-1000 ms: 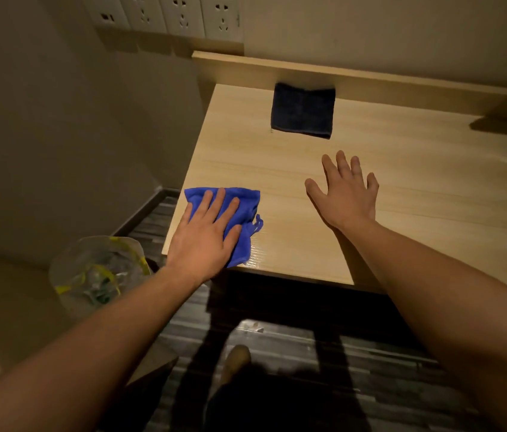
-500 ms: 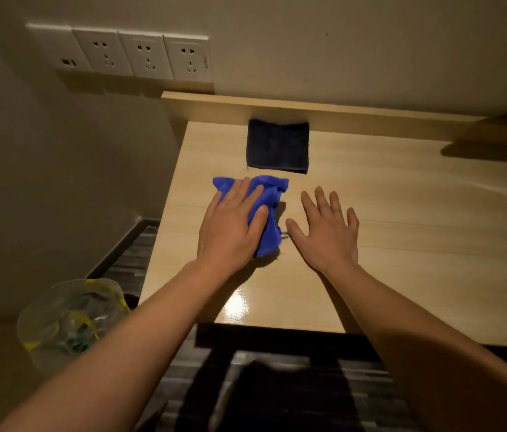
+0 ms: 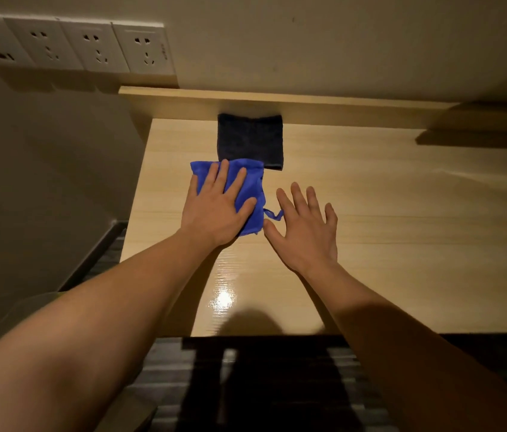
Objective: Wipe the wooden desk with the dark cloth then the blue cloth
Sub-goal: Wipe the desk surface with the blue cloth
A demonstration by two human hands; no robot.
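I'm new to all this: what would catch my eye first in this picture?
The bright blue cloth, pressed flat under the left hand on the light wooden desk, stands out most. The right hand is spread open just beside it. A dark square cloth lies behind, against the desk's back ledge, its near edge met by the blue one.

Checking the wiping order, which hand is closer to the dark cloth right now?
Left. The left hand presses the blue cloth at the near edge of the dark cloth; the right hand is farther back.
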